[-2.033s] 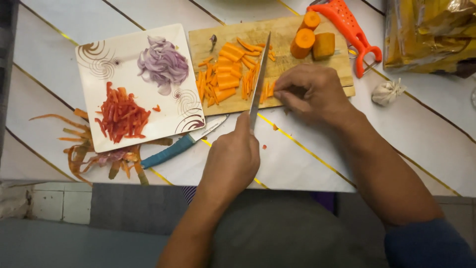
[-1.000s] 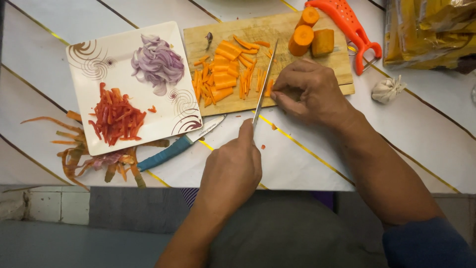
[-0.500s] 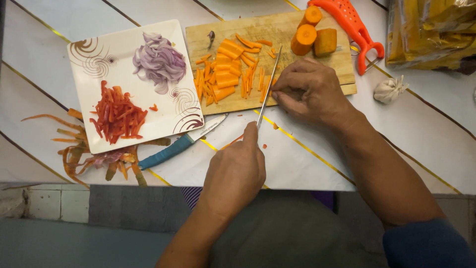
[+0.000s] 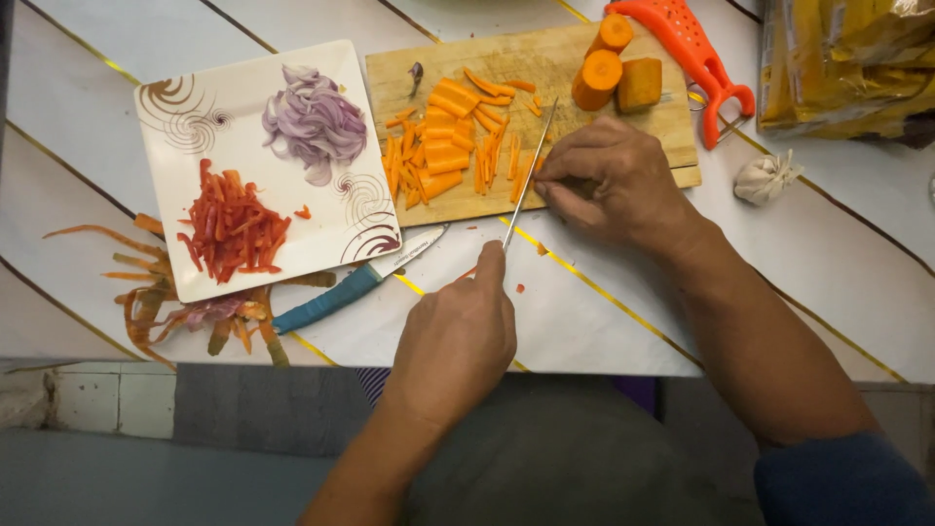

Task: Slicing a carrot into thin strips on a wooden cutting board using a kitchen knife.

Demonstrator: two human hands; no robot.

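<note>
A: What is the knife (image 4: 531,161) working on?

B: It is coming down across a flat carrot piece (image 4: 535,168) near the front edge of the cutting board (image 4: 672,127), just beside the pile of carrot sticks (image 4: 443,156). The blade is lying lengthwise over the piece, so each cut is giving a thin strip.

A: And the hands?

B: The left hand (image 4: 458,336) is gripping the handle, its fingers wrapped tight around it and the forefinger running up toward the blade for steadying. The right hand (image 4: 614,180) is pinning the carrot piece down, fingers bunched together on it right beside the blade, so it is not sliding.

A: What is sitting further out?

B: 3 uncut carrot chunks (image 4: 617,66) are waiting at the board's far edge, out of the blade's way, with an orange peeler (image 4: 693,51) touching that end. Left of the board, a square plate (image 4: 185,117) is holding sliced onion (image 4: 314,122) and red strips (image 4: 231,224) in 2 separate heaps. A blue-handled knife (image 4: 351,287) is resting on the desk (image 4: 584,321), peelings (image 4: 185,312) are lying under the plate's near corner, and a garlic bulb (image 4: 765,177) is off to the right.
</note>
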